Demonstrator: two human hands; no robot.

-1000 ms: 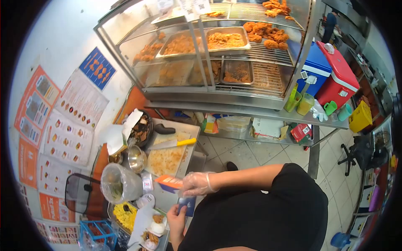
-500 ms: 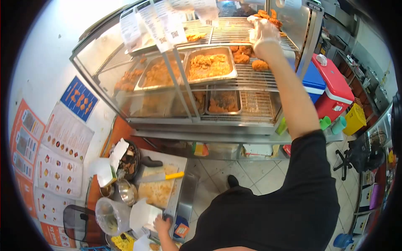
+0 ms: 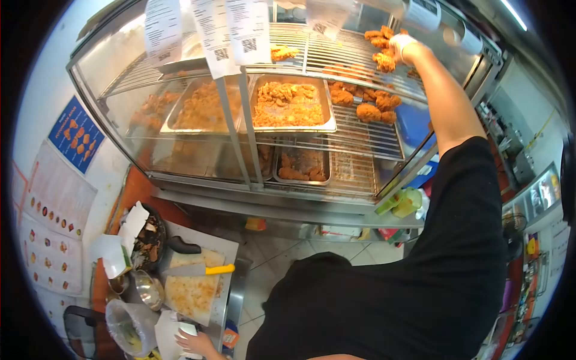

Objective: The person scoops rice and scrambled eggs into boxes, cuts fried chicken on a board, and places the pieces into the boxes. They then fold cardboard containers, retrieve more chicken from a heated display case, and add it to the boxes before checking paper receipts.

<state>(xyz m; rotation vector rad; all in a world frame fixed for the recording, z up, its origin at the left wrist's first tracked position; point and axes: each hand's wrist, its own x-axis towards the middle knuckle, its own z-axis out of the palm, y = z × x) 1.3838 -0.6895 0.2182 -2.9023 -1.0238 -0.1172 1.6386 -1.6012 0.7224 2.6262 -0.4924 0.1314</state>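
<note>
My right hand [image 3: 405, 50], in a thin clear glove, reaches onto the upper rack of the heated display case. Its fingers are closed against a piece of fried chicken [image 3: 384, 62], with more fried chicken [image 3: 378, 37] just behind; the fingertips are partly hidden. At lower left, my left hand [image 3: 193, 342] holds the side of an open white paper takeaway box [image 3: 168, 333] on the counter. Near that box lie a cutting board [image 3: 191, 294] covered in crumbs and a knife with a yellow handle [image 3: 219, 270].
The glass display case [image 3: 288, 193] holds a metal tray of fried pieces [image 3: 294, 127] and more chicken [image 3: 369, 112] on a lower rack. Receipts [image 3: 247, 33] hang across its front. A metal bowl [image 3: 148, 289] and a plastic-lined bin [image 3: 129, 327] stand left of the board.
The view has shifted toward the right and closer to the case. My right hand has moved down against the chicken pieces. My left hand stays at the white box.
</note>
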